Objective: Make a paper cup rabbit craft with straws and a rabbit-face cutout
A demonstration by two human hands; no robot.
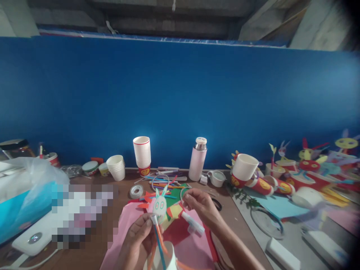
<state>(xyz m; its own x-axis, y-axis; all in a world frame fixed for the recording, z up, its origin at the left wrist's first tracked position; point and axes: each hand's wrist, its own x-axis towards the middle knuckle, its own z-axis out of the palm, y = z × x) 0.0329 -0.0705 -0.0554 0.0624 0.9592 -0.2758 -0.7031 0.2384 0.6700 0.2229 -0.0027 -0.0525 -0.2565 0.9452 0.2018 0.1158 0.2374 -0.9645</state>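
Paper cup point(161, 260) sits below left fingers point(142, 228) pinching a paper rabbit point(159, 205).

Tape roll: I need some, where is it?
In the head view, the tape roll sits on the table, left of the coloured straws, below the stacked cups.

A deep blue wall point(180, 97) stands beneath grey ceiling beams point(168, 22).

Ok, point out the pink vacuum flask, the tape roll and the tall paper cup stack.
Pink vacuum flask point(197, 163): head view, on its body.
Tape roll point(132, 192): head view, on the wound tape.
Tall paper cup stack point(142, 152): head view, on the cups' sides.
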